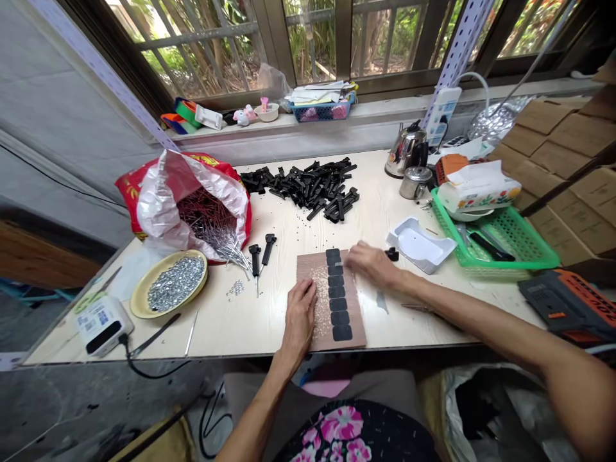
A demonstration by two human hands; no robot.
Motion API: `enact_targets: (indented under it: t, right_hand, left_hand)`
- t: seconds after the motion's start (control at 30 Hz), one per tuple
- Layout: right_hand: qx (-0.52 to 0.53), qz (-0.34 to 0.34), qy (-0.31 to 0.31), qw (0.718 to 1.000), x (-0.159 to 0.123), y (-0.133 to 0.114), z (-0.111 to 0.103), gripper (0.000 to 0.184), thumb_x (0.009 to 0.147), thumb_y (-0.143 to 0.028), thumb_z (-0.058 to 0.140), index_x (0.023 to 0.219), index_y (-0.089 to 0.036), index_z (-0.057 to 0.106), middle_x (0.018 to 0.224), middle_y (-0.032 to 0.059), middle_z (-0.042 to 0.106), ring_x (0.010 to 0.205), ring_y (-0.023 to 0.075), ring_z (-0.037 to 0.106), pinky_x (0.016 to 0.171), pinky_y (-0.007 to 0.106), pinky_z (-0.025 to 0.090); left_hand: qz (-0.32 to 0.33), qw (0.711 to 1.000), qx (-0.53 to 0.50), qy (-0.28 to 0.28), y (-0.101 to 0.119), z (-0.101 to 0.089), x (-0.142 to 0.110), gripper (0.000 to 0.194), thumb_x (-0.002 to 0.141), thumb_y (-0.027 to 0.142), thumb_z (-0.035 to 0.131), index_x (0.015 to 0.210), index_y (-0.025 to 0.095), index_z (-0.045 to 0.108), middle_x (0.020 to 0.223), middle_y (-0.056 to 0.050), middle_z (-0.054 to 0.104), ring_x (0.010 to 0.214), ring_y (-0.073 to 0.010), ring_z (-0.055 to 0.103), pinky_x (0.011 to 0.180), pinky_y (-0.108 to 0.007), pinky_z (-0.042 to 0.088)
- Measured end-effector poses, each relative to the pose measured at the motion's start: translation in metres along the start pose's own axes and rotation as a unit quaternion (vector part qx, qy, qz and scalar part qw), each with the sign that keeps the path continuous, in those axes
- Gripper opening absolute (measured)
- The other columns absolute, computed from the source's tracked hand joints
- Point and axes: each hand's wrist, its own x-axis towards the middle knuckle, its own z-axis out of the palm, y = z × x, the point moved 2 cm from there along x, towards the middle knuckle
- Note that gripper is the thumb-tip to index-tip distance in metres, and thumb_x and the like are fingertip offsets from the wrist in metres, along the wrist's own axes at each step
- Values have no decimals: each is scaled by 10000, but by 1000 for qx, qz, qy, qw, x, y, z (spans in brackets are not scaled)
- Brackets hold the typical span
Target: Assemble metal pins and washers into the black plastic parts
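A brown wooden board lies at the table's front edge, with a column of black rounded squares along its right side and pale specks to their left. My left hand rests flat on the board's left edge, fingers extended. Over the upper end of the column, my right hand is slightly blurred, its fingertips pinched together near the second square. What they grip, if anything, is too small to make out. A small black plastic part lies just beyond my right hand.
Black plastic parts are heaped at the back. Left are a red bag of metal rods, a yellow bowl of small metal pieces and a white device. Right are a white tray, green basket and kettle.
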Motion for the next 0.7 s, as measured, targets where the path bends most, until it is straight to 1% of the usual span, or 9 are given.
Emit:
enact_targets:
  t: [0.1,0.17,0.23,0.3,0.33,0.43,0.5,0.63,0.7]
  right_hand:
    - [124,-21,-70,990,-1,2,-1,246,933,-216,438,811,-184,649,733,8,608,704,122,550,595,239,503]
    - [151,-36,-97,983,-2,0,0,296,954,-265,388,844,-185,652,759,8,605,735,121,550,643,252,494]
    - [135,-15,-95,986,-1,1,0,384,976,-279,302,861,-158,648,782,23,596,753,122,539,665,258,472]
    - [114,10,-86,990,1,5,0,426,986,-262,254,861,-136,641,795,39,588,759,127,522,678,262,455]
    - [108,5,-90,990,2,5,1,410,986,-248,264,859,-137,638,799,42,585,766,131,514,684,263,450]
    - [99,-49,-106,988,-3,0,3,306,970,-211,345,869,-159,629,810,43,578,794,150,487,700,268,438]
    - [89,-60,-104,989,-8,-6,5,290,968,-212,353,879,-163,625,809,47,571,795,159,468,699,270,426]
    - [87,-25,-95,991,-7,-17,3,325,977,-241,333,870,-167,631,806,51,571,794,164,456,705,272,411]
    - [99,-2,-107,989,-5,-17,-9,326,975,-259,345,862,-168,637,817,56,581,807,167,467,707,270,408]
  left_hand:
    - [1,1000,-1,-1,0,0,0,318,913,230,414,1140,171,629,1204,-132,600,1166,-257,492,977,-461,441]
    - [0,1000,-2,-2,0,0,0,317,911,227,419,1144,171,627,1205,-129,600,1171,-257,487,982,-457,438]
    - [1,1000,-4,-3,1,0,0,315,910,228,423,1149,184,625,1212,-119,596,1180,-255,481,989,-458,431]
    - [-1,1000,-6,-4,1,0,0,316,911,226,420,1150,194,624,1218,-115,592,1185,-254,479,992,-461,428]
    - [-2,1000,-7,-4,2,0,0,316,911,224,417,1147,195,625,1221,-115,591,1182,-254,482,990,-463,429]
    - [-1,1000,-7,-4,3,-1,1,316,911,221,413,1138,188,630,1213,-120,594,1166,-254,490,983,-463,432]
    - [7,1000,-7,-2,3,-1,2,310,910,228,418,1126,188,636,1195,-121,602,1154,-254,494,982,-463,430]
    - [15,1000,-5,4,2,0,2,304,905,238,427,1115,191,642,1182,-116,606,1140,-253,500,980,-458,430]
    - [15,1000,0,1,1,0,2,310,907,237,420,1113,176,643,1186,-120,604,1139,-251,498,981,-449,430]
